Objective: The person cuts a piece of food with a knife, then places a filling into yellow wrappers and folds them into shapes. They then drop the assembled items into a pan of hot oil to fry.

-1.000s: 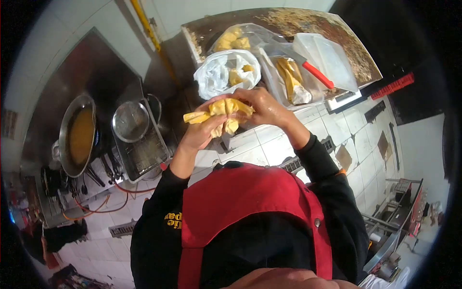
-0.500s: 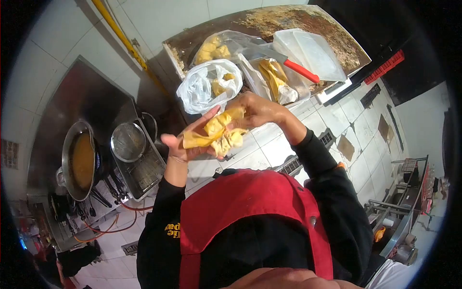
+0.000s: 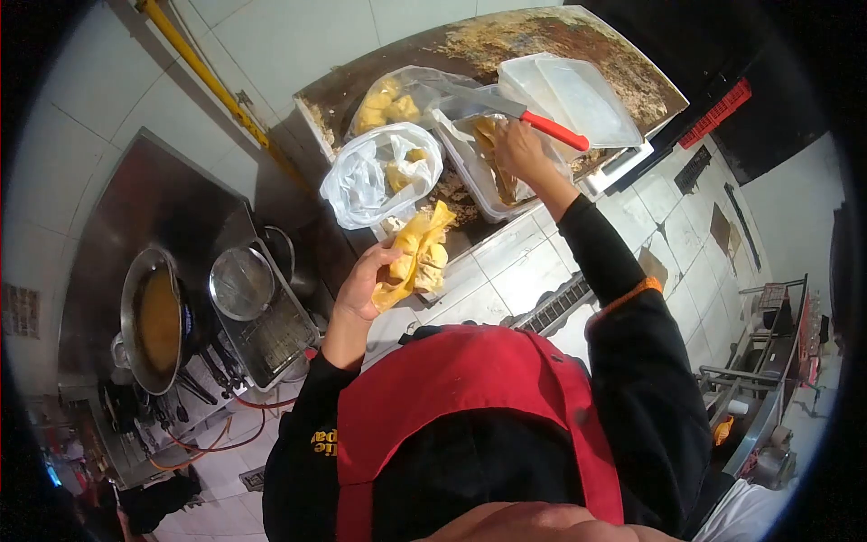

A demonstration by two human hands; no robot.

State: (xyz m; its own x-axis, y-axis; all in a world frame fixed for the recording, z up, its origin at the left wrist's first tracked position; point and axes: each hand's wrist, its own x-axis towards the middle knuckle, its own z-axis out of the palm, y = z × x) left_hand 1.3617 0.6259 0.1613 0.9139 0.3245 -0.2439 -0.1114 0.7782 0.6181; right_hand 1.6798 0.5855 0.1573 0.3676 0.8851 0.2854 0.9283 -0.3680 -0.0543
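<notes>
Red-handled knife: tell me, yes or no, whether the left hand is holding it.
No, the left hand holds yellow food, and the red-handled knife lies apart from it, near the right hand.

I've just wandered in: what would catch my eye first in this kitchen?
Probably the bright red apron at bottom centre, with the left hand holding yellow food just above it. Next, the red-handled knife among the things on the worn tabletop, where the right hand reaches into a plastic container. At left, a wide pan of brownish liquid stands out too.
</notes>
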